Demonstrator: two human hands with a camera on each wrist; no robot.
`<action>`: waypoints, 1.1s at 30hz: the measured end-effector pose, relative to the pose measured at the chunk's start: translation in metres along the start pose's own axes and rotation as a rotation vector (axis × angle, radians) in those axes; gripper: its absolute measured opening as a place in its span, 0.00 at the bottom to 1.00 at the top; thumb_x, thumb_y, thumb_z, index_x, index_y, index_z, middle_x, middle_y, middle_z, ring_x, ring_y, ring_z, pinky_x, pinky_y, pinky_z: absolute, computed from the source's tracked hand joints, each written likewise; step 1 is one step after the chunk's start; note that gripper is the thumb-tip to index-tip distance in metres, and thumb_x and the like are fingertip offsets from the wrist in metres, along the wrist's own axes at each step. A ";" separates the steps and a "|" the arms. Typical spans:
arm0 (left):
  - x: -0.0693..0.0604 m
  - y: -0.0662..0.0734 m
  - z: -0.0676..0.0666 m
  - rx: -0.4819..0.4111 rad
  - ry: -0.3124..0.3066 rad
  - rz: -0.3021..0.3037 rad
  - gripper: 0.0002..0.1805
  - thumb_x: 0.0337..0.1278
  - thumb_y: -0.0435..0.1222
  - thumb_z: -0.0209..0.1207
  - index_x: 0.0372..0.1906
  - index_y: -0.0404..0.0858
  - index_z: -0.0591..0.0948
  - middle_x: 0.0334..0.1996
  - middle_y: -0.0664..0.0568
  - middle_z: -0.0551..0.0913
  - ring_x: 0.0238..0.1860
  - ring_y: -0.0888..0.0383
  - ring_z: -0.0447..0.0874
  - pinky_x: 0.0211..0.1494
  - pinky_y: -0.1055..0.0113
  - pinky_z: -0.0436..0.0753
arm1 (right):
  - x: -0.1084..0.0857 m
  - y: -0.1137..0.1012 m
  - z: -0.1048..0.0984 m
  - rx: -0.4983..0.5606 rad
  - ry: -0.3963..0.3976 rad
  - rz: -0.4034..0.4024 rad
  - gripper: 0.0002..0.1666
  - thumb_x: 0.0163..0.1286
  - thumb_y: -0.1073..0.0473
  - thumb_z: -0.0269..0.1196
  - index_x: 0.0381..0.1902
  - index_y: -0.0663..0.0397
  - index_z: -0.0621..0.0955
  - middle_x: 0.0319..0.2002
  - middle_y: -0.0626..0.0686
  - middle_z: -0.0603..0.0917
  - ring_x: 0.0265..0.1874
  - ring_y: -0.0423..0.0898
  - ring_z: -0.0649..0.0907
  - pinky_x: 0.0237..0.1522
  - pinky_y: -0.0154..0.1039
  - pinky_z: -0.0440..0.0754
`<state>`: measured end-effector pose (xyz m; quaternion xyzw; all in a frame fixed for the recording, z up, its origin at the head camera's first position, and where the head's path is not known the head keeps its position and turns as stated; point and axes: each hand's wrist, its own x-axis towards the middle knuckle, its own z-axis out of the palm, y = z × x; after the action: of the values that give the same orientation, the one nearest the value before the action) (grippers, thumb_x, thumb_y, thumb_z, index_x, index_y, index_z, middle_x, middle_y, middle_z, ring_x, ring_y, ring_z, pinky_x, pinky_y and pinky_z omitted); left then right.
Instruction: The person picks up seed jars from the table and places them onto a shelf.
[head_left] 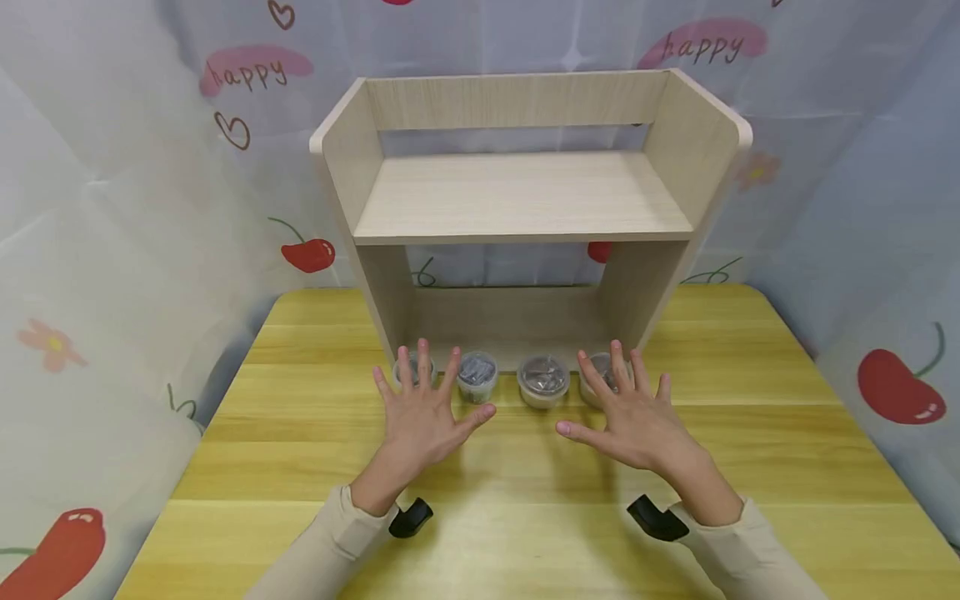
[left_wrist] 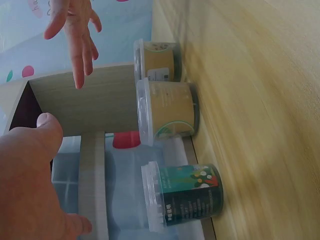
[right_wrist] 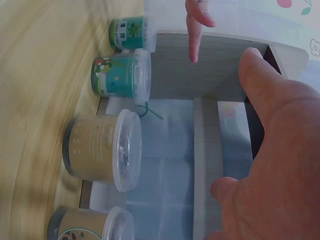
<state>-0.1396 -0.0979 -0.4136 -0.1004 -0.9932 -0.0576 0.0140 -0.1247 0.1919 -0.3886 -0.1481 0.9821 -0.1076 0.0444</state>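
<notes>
Both hands hover with fingers spread, holding nothing. My left hand (head_left: pixel 422 421) is over the leftmost lidded tub (head_left: pixel 415 368), partly covering it; my right hand (head_left: pixel 637 417) does the same over the rightmost tub (head_left: pixel 602 379). Between them stand a second tub (head_left: pixel 477 377) on the left and a third tub (head_left: pixel 543 381) on the right. All have clear lids. In the right wrist view the two left tubs wear green labels, like this green tub (right_wrist: pixel 120 75); the two right ones are tan, like this tan tub (right_wrist: pixel 92 147).
A pale wooden two-tier shelf (head_left: pixel 525 196) stands behind the tubs at the back of the wooden table (head_left: pixel 517 533). Its side panels rise at left and right. A printed curtain (head_left: pixel 150 208) hangs behind and at both sides. Black wrist straps (head_left: pixel 411 518) show below the hands.
</notes>
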 end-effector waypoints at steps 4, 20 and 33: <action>0.001 0.000 0.000 0.001 0.016 0.003 0.54 0.53 0.77 0.37 0.79 0.51 0.50 0.76 0.34 0.40 0.75 0.30 0.36 0.65 0.26 0.35 | 0.001 -0.001 -0.002 -0.007 0.009 -0.003 0.59 0.62 0.21 0.50 0.80 0.46 0.49 0.75 0.72 0.39 0.72 0.74 0.44 0.56 0.82 0.44; 0.001 -0.013 -0.014 -0.177 0.292 0.138 0.51 0.53 0.68 0.54 0.77 0.44 0.60 0.73 0.36 0.61 0.72 0.33 0.57 0.65 0.27 0.48 | 0.001 0.003 -0.001 0.033 0.030 -0.016 0.59 0.62 0.22 0.52 0.80 0.45 0.47 0.76 0.70 0.40 0.72 0.74 0.45 0.58 0.80 0.44; 0.018 -0.038 -0.037 -0.456 0.833 0.462 0.35 0.59 0.56 0.54 0.58 0.30 0.77 0.58 0.37 0.77 0.55 0.39 0.78 0.52 0.45 0.76 | 0.003 0.012 0.013 0.240 0.501 -0.061 0.44 0.60 0.45 0.70 0.68 0.63 0.70 0.64 0.67 0.71 0.59 0.67 0.70 0.55 0.65 0.69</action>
<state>-0.1644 -0.1353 -0.3807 -0.2858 -0.8177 -0.3026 0.3976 -0.1293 0.1994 -0.4042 -0.1402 0.9378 -0.2577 -0.1857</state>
